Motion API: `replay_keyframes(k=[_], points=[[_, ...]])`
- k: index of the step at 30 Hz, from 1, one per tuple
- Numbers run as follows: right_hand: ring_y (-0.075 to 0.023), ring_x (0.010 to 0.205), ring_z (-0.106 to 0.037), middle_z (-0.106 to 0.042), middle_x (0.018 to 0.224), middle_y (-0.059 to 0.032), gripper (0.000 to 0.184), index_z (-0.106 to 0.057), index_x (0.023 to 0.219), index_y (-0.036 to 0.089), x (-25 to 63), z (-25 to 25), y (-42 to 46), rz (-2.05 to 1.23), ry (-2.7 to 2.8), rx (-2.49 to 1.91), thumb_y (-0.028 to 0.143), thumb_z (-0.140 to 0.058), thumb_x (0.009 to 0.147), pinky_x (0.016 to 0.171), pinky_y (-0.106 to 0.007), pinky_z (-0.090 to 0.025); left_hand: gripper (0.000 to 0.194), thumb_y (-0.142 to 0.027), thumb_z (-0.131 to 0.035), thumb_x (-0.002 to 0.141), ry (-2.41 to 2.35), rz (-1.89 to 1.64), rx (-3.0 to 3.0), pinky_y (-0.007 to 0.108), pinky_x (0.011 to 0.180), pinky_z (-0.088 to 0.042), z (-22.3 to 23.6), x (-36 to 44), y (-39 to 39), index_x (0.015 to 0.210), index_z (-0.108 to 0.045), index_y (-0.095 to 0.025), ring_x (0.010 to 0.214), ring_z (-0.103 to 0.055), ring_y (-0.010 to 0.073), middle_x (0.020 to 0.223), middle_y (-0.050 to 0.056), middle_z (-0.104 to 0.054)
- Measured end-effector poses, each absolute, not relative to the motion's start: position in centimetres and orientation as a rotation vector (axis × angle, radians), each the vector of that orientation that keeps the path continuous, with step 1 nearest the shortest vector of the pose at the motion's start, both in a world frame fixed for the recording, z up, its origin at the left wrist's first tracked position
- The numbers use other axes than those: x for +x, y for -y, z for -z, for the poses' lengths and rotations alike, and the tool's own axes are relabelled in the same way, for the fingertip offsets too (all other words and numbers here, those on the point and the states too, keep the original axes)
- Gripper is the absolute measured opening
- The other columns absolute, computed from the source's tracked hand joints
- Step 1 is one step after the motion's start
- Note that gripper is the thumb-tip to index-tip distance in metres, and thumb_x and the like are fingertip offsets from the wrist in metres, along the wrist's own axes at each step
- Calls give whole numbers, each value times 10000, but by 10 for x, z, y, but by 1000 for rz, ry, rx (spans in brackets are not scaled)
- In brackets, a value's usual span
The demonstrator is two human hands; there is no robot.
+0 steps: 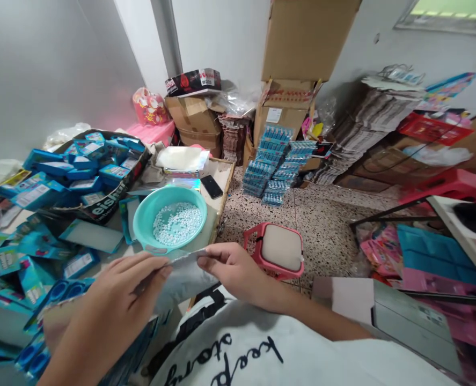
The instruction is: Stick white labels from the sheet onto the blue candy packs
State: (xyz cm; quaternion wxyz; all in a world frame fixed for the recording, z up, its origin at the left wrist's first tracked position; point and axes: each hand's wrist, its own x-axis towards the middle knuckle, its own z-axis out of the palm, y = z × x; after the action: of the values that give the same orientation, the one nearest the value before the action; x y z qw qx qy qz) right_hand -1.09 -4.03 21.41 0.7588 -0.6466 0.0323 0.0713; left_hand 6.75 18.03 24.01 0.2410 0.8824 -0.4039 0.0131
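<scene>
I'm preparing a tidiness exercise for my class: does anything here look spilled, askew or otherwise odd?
The blue boxes left of the turquoise basin look untidy, jumbled at mixed angles. Nothing looks spilled: the visible white pieces sit inside the basin. Whether the thin plastic in the fingers is damaged, I can't tell.

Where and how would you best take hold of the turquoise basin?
Probably by the flared rim of the turquoise basin, left and right edges together, coming from above: a blue box crowds its left wall, and the loose white pellets inside suggest keeping it level.
</scene>
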Motion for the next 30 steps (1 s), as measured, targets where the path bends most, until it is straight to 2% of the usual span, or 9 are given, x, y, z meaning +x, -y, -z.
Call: replay_keyframes(k=[2, 5, 11, 15, 17, 19, 24, 27, 30], points=[[-112, 658, -367, -423, 689, 37, 282, -622, 766, 165, -13, -211, 36, -140, -93, -1435, 382, -572, 941, 605, -262, -292, 237, -419, -562, 954, 1079, -52, 2401, 315, 864, -458, -244, 61, -181, 1124, -657, -285, 962, -664, 189, 1029, -8, -735], [-119, 663, -360, -415, 683, 38, 287, -623, 759, 172, -11, -212, 28, -148, -56, -1497, 372, -554, 953, 607, -266, -291, 450, -374, -600, 935, 1082, -211, 2366, 365, 968, -451, -250, 52, -174, 1363, -535, -251, 1049, -646, 215, 1113, 36, -723], [-161, 827, -475, -553, 829, 0, 263, -694, 940, 187, 9, -221, 13, -249, 177, -1356, 390, -527, 958, 814, -305, -410, 323, -167, -655, 892, 1217, -558, 2385, 412, 992, -468, -246, 51, -177, 1207, -647, -239, 920, -700, 193, 1080, 24, -766], [-123, 665, -389, -451, 685, 34, 308, -664, 811, 179, 23, -220, 2, -389, 152, -1198, 467, -610, 906, 642, -260, -357, 467, -76, -671, 848, 1170, -726, 2434, 420, 1030, -468, -239, 48, -193, 1292, -611, -209, 1051, -700, 213, 1191, 70, -746], [-103, 601, -321, -405, 641, 50, 335, -650, 773, 171, 30, -218, -4, -406, 115, -1114, 486, -645, 885, 571, -248, -291, 493, -91, -700, 829, 1133, -785, 2457, 430, 1051, -470, -237, 44, -197, 1303, -606, -190, 1126, -676, 237, 1241, 101, -724], [-97, 586, -320, -425, 636, 49, 314, -672, 789, 168, 36, -216, -10, -437, 108, -1026, 473, -684, 864, 568, -244, -298, 510, -128, -728, 819, 1081, -817, 2490, 437, 1065, -472, -236, 39, -198, 1311, -596, -161, 1183, -648, 256, 1277, 138, -700], [-121, 713, -539, -612, 741, 2, 241, -759, 862, 196, 55, -214, -25, -598, 65, -782, 399, -825, 748, 724, -244, -449, 418, -153, -706, 840, 886, -904, 2590, 449, 1146, -426, -239, 25, -193, 1252, -634, -159, 1270, -605, 255, 1303, 136, -688], [-159, 786, -633, -696, 812, -41, 319, -778, 901, 201, 76, -213, -30, -725, -21, -723, 372, -896, 659, 742, -260, -502, 309, -259, -660, 885, 696, -988, 2670, 414, 1250, -287, -246, 22, -186, 1180, -690, -171, 1302, -589, 234, 1294, 85, -703], [-207, 776, -676, -730, 829, -72, 357, -768, 929, 190, 107, -207, -28, -847, -52, -759, 350, -910, 643, 725, -313, -547, 330, -401, -619, 924, 624, -1082, 2770, 370, 1281, -189, -248, 24, -177, 1112, -713, -146, 1314, -577, 227, 1249, 68, -727]])
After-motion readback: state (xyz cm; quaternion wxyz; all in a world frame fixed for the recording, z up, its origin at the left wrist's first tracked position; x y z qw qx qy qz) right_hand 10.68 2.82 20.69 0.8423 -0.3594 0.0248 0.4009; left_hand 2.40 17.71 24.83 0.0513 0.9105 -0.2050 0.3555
